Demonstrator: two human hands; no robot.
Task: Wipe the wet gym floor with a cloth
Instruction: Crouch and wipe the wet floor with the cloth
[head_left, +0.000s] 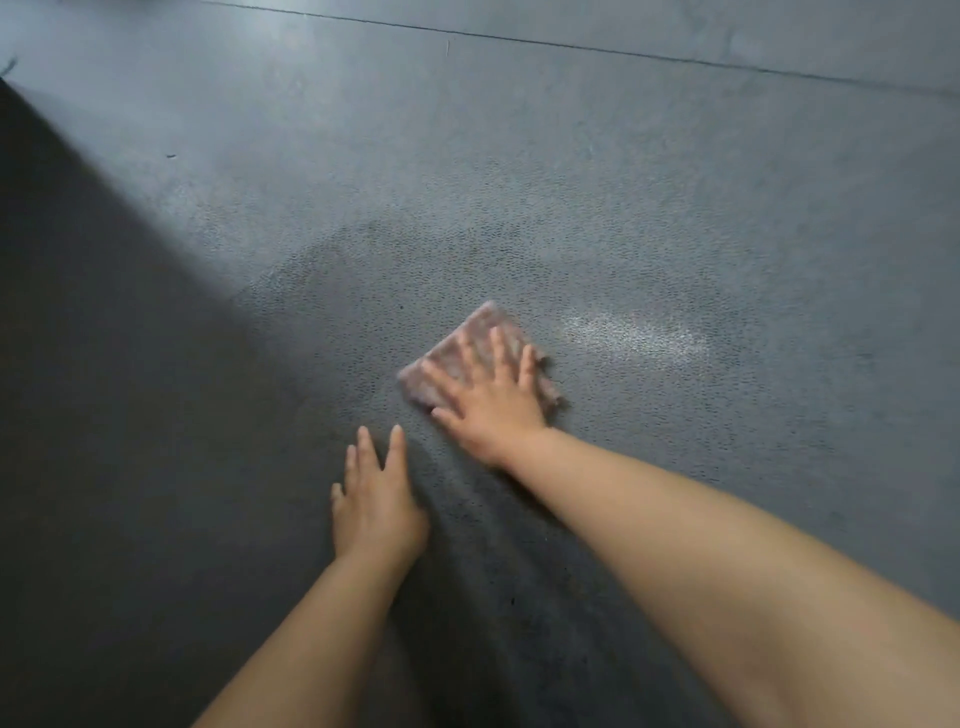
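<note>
Fingers (497, 347) of the right hand (491, 397) are straight and spread, pressing flat on the folded pinkish-grey terry cloth (470, 338); nothing is pinched or curled round. Fingers of the left hand (375, 499) are likewise straight and a little apart, laid flat on the dark grey speckled rubber gym floor (675, 208), near the right wrist and holding nothing; the hand is judged to be serving as a brace. The cloth lies directly beneath the right palm and fingers, flat on the floor, with one corner showing beyond the fingertips and a ragged edge showing on the little-finger side. It reads as a rough square set cornerwise, so no strong long axis is evident; the corner-to-corner line runs away from the wrist and slightly leftward, in line with the fingers. Some blur on the cloth and hand prevents finer reading of the folds. Outward from the little-finger side, well clear of the cloth, a pale glistening wet streak (634, 332) remains on the floor, inside a broader, darker damp patch ringing the hand. Assessment: the wiping step is in hand and incomplete. Recommended practice: keep the palm weighted evenly so the cloth does not bunch, carry it sideways through the streak in overlapping passes, and refold to a dry face once saturated.
</note>
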